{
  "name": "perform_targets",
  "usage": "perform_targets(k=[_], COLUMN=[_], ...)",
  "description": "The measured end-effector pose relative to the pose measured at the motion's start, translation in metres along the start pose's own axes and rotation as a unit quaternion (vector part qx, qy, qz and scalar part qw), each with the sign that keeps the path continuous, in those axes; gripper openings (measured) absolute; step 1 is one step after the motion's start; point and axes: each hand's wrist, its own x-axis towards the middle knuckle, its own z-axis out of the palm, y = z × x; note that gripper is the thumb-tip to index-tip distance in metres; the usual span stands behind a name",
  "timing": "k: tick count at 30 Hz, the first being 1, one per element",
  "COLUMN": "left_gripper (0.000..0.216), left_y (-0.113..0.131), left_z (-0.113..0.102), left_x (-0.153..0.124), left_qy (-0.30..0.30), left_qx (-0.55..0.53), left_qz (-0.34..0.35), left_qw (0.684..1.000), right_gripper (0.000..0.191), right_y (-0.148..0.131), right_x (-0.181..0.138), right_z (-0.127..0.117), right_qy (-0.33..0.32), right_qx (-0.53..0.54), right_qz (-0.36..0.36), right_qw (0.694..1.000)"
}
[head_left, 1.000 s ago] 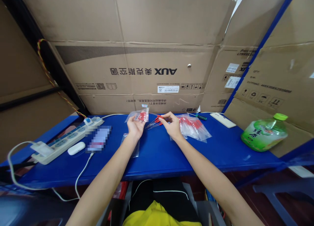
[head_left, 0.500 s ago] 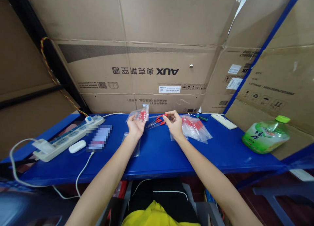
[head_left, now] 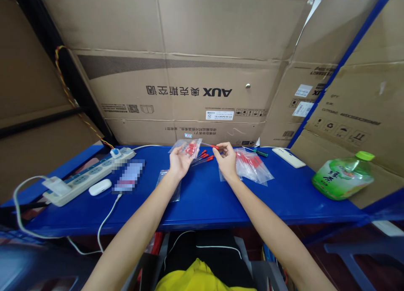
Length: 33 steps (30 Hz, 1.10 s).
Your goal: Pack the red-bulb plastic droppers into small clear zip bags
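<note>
My left hand (head_left: pixel 179 162) holds up a clear plastic bag (head_left: pixel 185 145) that contains several red-ended pieces. Pinched between the fingertips of my right hand (head_left: pixel 226 158) is a thin rod with a red handle (head_left: pixel 216 147), its slim end pointing left toward the bag's edge. Whether the tip is inside the bag I cannot tell. Between my hands, several loose red-handled rods (head_left: pixel 206 157) lie on the blue table (head_left: pixel 202 198). A flat clear bag (head_left: pixel 176 193) lies under my left wrist. Beside my right hand is a pile of filled clear bags (head_left: pixel 252 167) showing red inside.
A green-handled screwdriver (head_left: pixel 261 153) and a white phone (head_left: pixel 288 157) lie at the back right, near a green bottle (head_left: pixel 343 177). On the left are a power strip (head_left: pixel 91 175), a white case (head_left: pixel 100 187) and a cabled phone (head_left: pixel 128 176). Cardboard (head_left: pixel 195 72) walls the back.
My left hand has moved right with the bag, closer to my right hand and over the loose rods' tips. My right hand keeps its pinch on the red-handled rod.
</note>
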Motion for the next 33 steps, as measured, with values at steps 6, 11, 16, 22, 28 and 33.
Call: perform_targets(k=[6, 11, 16, 22, 28, 33], left_gripper=[0.037, 0.038, 0.029, 0.045, 0.039, 0.039], left_y=[-0.005, -0.007, -0.008, -0.013, -0.012, -0.013], left_z=[0.004, 0.005, 0.004, 0.003, 0.005, 0.005], left_x=[-0.004, -0.005, -0.005, -0.005, -0.008, -0.010], left_qy=[-0.045, -0.065, -0.053, -0.039, -0.048, -0.068], left_qx=[0.064, 0.108, 0.153, 0.183, 0.209, 0.254], left_qz=[-0.016, -0.020, -0.005, 0.022, 0.002, 0.002], left_qw=[0.997, 0.992, 0.987, 0.982, 0.977, 0.965], right_gripper=[0.026, 0.024, 0.026, 0.036, 0.049, 0.035], right_y=[-0.004, -0.008, -0.004, 0.004, 0.008, 0.007], right_x=[-0.002, -0.003, -0.004, -0.001, 0.003, 0.003], right_z=[-0.001, 0.000, -0.001, -0.002, -0.004, -0.004], right_qy=[-0.034, -0.056, -0.079, -0.090, -0.172, -0.181], right_qx=[-0.035, -0.047, -0.079, -0.074, -0.004, 0.008], right_qz=[-0.001, -0.011, -0.035, -0.008, 0.033, 0.015], right_qw=[0.999, 0.997, 0.993, 0.993, 0.985, 0.983])
